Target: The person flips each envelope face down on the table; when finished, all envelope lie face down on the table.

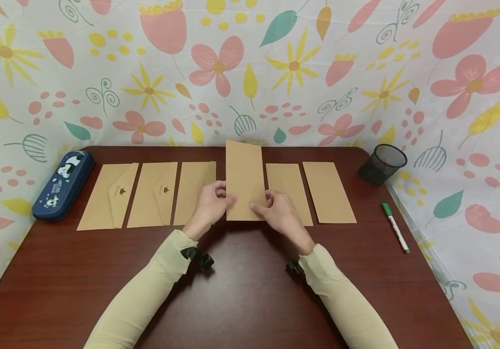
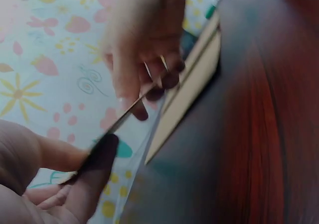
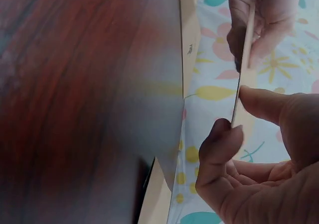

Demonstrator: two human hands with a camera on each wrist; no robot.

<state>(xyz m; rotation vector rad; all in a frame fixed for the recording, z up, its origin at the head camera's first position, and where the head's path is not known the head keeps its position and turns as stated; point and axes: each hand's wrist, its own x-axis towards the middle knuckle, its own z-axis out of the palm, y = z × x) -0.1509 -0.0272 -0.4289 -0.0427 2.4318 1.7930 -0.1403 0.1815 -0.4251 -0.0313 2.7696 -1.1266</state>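
Grip: left hand (image 1: 210, 206) and right hand (image 1: 278, 211) pinch opposite side edges of a kraft envelope (image 1: 244, 179), thumbs on its near face.
Held envelope: upright between both hands, much of its length rising past the grip.
Likely trouble: squeezing inward could bow or crease the paper; loosening one side could let the tall upper part tip. Straying fingers might drag the left neighbour envelope (image 1: 191, 186) or right neighbour envelope (image 1: 284, 177).
Flapped envelopes (image 1: 101, 194): two, farther left of the grip, crown-printed flaps folded over; any contents hidden.
Outer envelope (image 1: 328, 194): farther right of the grip, plain face up, inside unseen.
Panda pencil case (image 1: 64, 184): far left of the grip, closed, contents hidden.
Mesh pen cup (image 1: 381, 167): far right of the grip; contents cannot be made out. Green-capped marker (image 1: 395, 228) lies outside it on the worktop (image 1: 241, 291).
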